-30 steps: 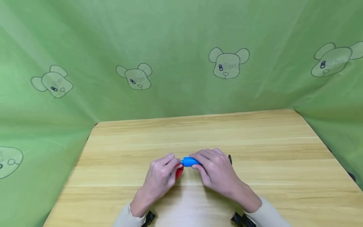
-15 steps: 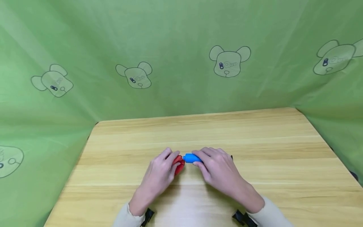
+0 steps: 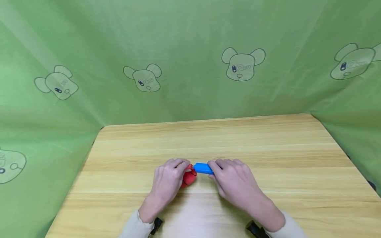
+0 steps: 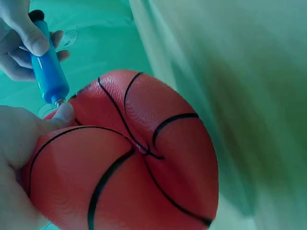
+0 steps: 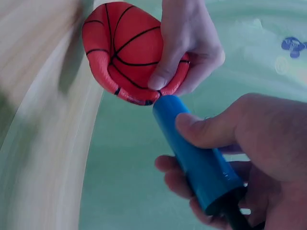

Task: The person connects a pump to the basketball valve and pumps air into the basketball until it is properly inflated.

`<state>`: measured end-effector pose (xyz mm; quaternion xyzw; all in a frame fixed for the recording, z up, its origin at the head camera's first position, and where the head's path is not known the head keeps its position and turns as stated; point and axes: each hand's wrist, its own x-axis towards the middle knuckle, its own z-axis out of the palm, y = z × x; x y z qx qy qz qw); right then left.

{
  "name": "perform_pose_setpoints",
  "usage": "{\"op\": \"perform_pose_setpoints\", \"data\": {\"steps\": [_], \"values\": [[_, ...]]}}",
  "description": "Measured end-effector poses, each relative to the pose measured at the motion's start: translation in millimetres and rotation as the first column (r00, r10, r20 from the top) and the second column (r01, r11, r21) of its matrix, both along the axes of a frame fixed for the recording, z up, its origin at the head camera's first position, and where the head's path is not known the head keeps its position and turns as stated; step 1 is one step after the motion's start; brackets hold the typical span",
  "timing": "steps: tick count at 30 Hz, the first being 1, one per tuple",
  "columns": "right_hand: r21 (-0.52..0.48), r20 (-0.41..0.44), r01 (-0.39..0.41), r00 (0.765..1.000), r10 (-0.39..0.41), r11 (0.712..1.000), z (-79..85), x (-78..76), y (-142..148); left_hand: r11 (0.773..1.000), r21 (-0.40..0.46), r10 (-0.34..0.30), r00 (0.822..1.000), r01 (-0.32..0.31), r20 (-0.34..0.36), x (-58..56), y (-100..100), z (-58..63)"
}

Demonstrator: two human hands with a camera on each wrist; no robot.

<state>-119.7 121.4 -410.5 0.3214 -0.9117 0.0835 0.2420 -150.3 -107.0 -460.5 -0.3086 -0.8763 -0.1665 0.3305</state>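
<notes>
1. Gripping red ball (image 3: 189,179) in left hand (image 3: 166,180), lower centre of head view; fingers closed on its edge. Dented and creased, not fully round, in both wrist views.
2. Gripping blue pump (image 3: 203,168) in right hand (image 3: 235,180), just right of ball in head view; fingers curled round it, thumb laid along it. Seen leaving its rear, bottom of right-wrist view: black rod (image 5: 232,213).
3. Aiming front of pump at edge of ball, beside left thumb. Seen at upper left of left-wrist view: short metal needle (image 4: 59,102). Cannot tell whether inserted, or how deep.
4. Changed over last half second: more of ball exposed right of left hand; right hand shifted slightly toward right of frame; pump tipped a little down to right.
5. Judged from this: only a small adjustment, with ball and pump kept end to end. Probably calls for steady alignment; might bend needle or slip off if tilted further.
6. Holding both apparently raised off surface (image 3: 208,138); green cloth (image 3: 190,59) hung behind, across top of frame.
</notes>
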Motion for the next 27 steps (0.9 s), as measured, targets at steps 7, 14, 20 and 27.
{"op": "perform_pose_setpoints", "data": {"steps": [7,14,20,27], "values": [[-0.057,-0.059,-0.098,0.994,0.095,0.994,1.6,-2.2,5.6,0.996,-0.008,-0.092,0.996,0.092,-0.022,1.8,-1.0,7.2],[-0.084,-0.073,-0.128,0.99,0.122,0.988,-3.0,-3.8,-0.1,0.992,0.001,-0.128,0.991,0.128,-0.045,4.2,-4.0,8.8],[-0.115,-0.064,-0.125,0.991,0.118,0.985,-6.5,-4.9,-1.5,0.987,0.027,-0.159,0.984,0.161,-0.075,3.8,-3.1,5.3],[-0.107,-0.007,-0.112,0.994,0.112,0.988,-14.0,-10.3,-2.9,0.993,0.009,-0.12,0.992,0.121,-0.032,2.3,-4.7,-0.1]]}}
